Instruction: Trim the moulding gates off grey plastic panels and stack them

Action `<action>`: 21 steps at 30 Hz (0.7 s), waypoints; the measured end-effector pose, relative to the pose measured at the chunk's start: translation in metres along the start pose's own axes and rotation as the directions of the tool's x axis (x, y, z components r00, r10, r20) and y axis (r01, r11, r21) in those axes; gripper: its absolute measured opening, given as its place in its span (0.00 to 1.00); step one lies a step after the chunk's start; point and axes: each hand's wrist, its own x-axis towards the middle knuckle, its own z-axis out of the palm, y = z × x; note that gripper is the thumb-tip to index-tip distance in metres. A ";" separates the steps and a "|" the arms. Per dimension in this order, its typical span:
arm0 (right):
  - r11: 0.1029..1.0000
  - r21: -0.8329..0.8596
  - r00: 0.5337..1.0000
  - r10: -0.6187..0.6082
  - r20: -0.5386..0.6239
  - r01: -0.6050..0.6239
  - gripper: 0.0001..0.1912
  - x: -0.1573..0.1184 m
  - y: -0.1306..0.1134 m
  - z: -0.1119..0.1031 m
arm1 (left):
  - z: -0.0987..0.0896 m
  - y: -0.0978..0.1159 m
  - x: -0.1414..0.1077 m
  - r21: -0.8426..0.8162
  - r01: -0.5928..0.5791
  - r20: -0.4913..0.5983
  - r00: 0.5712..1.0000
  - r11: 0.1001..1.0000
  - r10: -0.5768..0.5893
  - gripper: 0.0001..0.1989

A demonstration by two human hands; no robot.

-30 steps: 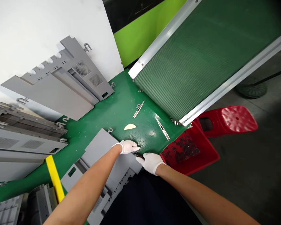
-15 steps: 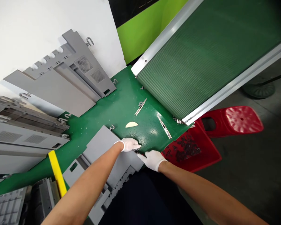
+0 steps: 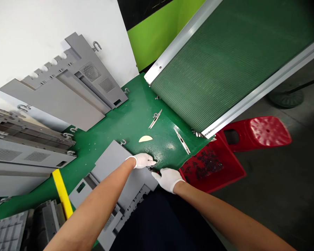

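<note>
The left hand (image 3: 143,160) and the right hand (image 3: 169,180) wear white gloves. The tabletop (image 3: 102,146) is bright green, with many small pale spots on it. The belt (image 3: 219,69) is dark green with thin straight lines, and its frame (image 3: 264,87) is silver. The panel (image 3: 68,90) is grey, with small patterns of fine mesh. The tape (image 3: 62,193) is yellow. The basket (image 3: 232,174) is red with black bits inside, and the stool (image 3: 269,131) is red with pale shiny patches. The wall (image 3: 151,42) is lime green, and the small half-moon piece (image 3: 145,138) is cream.
</note>
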 end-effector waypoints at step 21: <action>0.995 -0.062 0.994 -0.079 0.072 0.083 0.46 0.017 0.000 -0.006 | -0.002 -0.002 -0.002 -0.114 0.008 -0.062 0.998 0.993 -0.016 0.22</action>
